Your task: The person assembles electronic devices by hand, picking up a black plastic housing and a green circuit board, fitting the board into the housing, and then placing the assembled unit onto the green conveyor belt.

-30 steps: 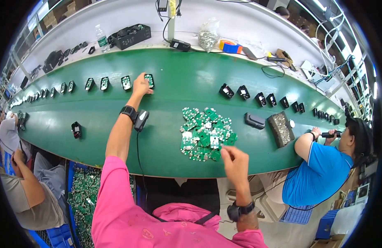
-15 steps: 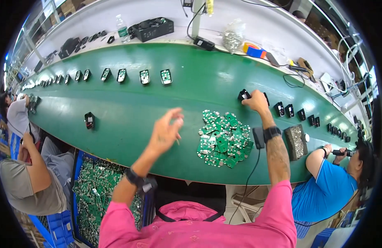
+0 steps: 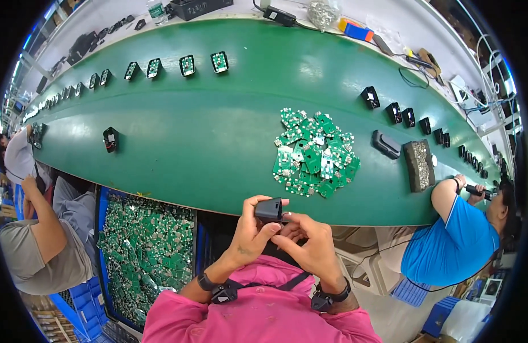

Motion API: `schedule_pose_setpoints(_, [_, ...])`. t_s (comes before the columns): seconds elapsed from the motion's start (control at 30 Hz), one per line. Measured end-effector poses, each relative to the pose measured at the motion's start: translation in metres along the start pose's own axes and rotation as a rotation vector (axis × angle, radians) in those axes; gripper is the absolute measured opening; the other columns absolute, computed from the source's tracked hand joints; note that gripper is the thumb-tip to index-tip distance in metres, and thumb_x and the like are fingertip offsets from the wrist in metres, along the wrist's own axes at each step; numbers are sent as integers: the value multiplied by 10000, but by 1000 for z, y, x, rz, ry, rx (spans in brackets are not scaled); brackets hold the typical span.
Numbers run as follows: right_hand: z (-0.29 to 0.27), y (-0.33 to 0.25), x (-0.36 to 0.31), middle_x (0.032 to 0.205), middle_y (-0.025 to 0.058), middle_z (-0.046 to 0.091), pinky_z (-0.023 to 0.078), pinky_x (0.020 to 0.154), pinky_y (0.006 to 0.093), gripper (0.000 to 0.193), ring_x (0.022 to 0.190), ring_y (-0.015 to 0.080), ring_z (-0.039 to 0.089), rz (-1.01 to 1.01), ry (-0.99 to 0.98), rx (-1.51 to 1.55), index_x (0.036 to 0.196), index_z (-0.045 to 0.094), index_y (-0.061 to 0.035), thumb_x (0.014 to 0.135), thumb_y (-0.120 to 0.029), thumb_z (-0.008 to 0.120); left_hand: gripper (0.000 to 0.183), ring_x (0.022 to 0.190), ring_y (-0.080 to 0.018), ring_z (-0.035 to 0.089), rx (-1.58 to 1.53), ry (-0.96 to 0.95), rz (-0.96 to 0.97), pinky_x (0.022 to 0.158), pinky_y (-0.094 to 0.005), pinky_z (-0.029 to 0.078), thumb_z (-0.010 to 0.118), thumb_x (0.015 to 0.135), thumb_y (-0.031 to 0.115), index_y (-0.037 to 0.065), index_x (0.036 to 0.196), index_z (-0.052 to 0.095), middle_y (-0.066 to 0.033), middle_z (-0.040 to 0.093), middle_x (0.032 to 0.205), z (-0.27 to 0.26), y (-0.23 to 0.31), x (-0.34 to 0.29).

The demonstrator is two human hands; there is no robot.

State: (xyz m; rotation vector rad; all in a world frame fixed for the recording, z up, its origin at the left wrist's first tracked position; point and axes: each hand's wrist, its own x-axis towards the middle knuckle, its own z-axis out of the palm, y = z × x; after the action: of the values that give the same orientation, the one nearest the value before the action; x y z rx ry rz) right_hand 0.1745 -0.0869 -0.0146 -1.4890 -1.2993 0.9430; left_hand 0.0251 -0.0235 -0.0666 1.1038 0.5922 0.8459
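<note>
In front of my chest, just off the near table edge, I hold a small black plastic housing (image 3: 268,210). My left hand (image 3: 248,233) is closed around it, thumb below and fingers on its far side. At the housing's right edge, my right hand (image 3: 311,243) has its fingers curled together. A tiny pale part shows by those fingertips, too small to name. The inside of the housing is turned out of sight. Beyond my hands lies a loose pile of green circuit boards (image 3: 312,157).
Black housings (image 3: 370,97) line the right side; others with boards inside (image 3: 187,65) line the far left. A lone housing (image 3: 110,139) sits left. A dark case (image 3: 386,144) and a rough block (image 3: 419,166) are at right. A board-filled bin (image 3: 147,257) stands lower left. Co-workers sit on both sides.
My right hand has come back from the row of housings at the right to my chest. My left hand has moved in from over the table and now grips a black housing.
</note>
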Motion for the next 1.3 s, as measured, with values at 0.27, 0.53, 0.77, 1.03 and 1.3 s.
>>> schedule_pose_setpoints(0.27, [6, 1, -5, 711, 47, 663, 465, 498, 220, 80, 580, 64, 596, 49, -136, 168, 872, 661, 35, 877, -28, 710, 444, 759, -78, 576, -70, 112, 9, 605, -211, 470, 563, 962, 232, 46, 1323, 382, -76, 631, 1038, -6, 5, -26])
schedule_pose_setpoints(0.53, [-24, 12, 42, 797, 91, 590, 486, 668, 326, 339, 738, 232, 599, -272, 312, -681, 1098, 677, -17, 785, -107, 771, 418, 608, -143, 590, -233, 235, -73, 452, -239, 434, 417, 1025, 416, 84, 1277, 405, -150, 647, 990, -24, 7, -22])
schedule_pose_setpoints(0.77, [-44, 53, 75, 940, 122, 537, 471, 794, 414, 382, 924, 311, 550, -236, 263, -969, 1188, 645, -19, 830, -125, 724, 404, 610, -178, 607, -334, 296, -109, 463, -263, 439, 396, 1036, 389, 89, 1305, 423, -157, 636, 1069, -26, 15, -27])
schedule_pose_setpoints(1.03, [-43, 36, 62, 757, 37, 524, 401, 564, 311, 181, 666, 174, 527, -387, 526, -634, 862, 599, -2, 975, -134, 548, 349, 461, -136, 507, -364, 258, -220, 377, -242, 339, 363, 1034, 353, 117, 1270, 465, -40, 565, 755, -18, 22, -23])
schedule_pose_setpoints(1.3, [4, -20, 10, 668, -36, 440, 235, 455, 214, 282, 525, 27, 364, 140, -17, 375, 752, 524, -35, 1006, -155, 502, 380, 468, -80, 470, -130, 152, -239, 392, -204, 309, 311, 1026, 372, 140, 1283, 469, -33, 575, 731, -8, 34, -23])
